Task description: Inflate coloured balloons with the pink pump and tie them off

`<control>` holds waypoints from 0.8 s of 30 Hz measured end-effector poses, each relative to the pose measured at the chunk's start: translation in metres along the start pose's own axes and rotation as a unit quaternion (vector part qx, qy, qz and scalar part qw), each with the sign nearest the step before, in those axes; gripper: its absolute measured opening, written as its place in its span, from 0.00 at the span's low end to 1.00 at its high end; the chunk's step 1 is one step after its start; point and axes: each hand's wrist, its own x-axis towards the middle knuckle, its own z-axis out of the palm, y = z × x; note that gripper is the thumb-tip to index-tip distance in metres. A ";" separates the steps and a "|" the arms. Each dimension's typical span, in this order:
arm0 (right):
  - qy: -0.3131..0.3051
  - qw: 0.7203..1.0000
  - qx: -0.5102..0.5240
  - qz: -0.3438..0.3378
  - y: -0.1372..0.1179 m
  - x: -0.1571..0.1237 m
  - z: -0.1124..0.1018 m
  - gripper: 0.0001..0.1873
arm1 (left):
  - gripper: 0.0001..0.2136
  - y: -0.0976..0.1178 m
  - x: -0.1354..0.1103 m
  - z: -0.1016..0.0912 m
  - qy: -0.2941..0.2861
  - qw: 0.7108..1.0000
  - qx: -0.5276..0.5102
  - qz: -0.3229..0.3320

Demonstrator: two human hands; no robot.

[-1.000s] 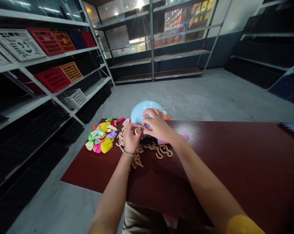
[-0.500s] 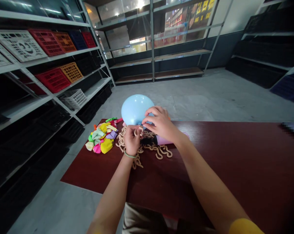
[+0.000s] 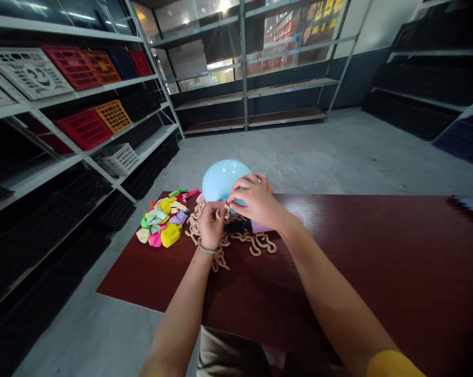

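An inflated light-blue balloon [image 3: 224, 175] is just beyond my hands, its neck end towards me. My left hand [image 3: 212, 225] is closed around a curled beige piece of chain [image 3: 221, 212]. My right hand [image 3: 256, 201] pinches with thumb and fingertips at the balloon's neck, right beside the left fingers; the neck itself is mostly hidden. Beneath both hands lies a heap of beige wavy chain [image 3: 257, 244]. A pink and black tube-shaped thing [image 3: 262, 226] rests on it, partly covered by my right wrist. Left of the heap are several limp coloured balloons [image 3: 170, 235].
The dark red table [image 3: 358, 251] stretches to the right, where a blurred purplish thing [image 3: 472, 207] lies at its edge. Shelving with coloured crates [image 3: 85, 128] stands at left. Another rack [image 3: 287, 115] stands at the back, with grey floor [image 3: 299, 152] before it.
The blue balloon has shifted slightly right and towards me. My right fingers have drawn a little closer together at its neck. My left hand has barely moved.
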 end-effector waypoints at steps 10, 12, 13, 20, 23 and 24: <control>0.052 0.996 -0.073 0.019 -0.009 0.003 0.010 0.04 | 0.10 0.002 0.005 -0.005 0.018 1.000 0.024 -0.002; 0.072 0.994 -0.084 0.023 -0.006 0.003 0.011 0.04 | 0.11 0.001 0.006 -0.006 0.031 0.999 0.015 -0.029; 0.079 0.993 -0.088 0.023 -0.005 0.003 0.012 0.04 | 0.11 0.001 0.007 -0.006 0.038 0.998 0.012 -0.041; 0.054 0.994 -0.099 0.004 -0.004 0.000 0.009 0.05 | 0.12 0.005 0.011 -0.004 0.017 0.995 -0.039 -0.090; 0.042 0.994 -0.103 -0.004 -0.004 -0.001 0.006 0.06 | 0.12 0.006 0.011 -0.004 0.013 0.995 -0.046 -0.092; 0.042 0.993 -0.109 -0.004 -0.004 -0.001 0.005 0.09 | 0.12 0.006 0.011 -0.004 0.013 0.995 -0.048 -0.091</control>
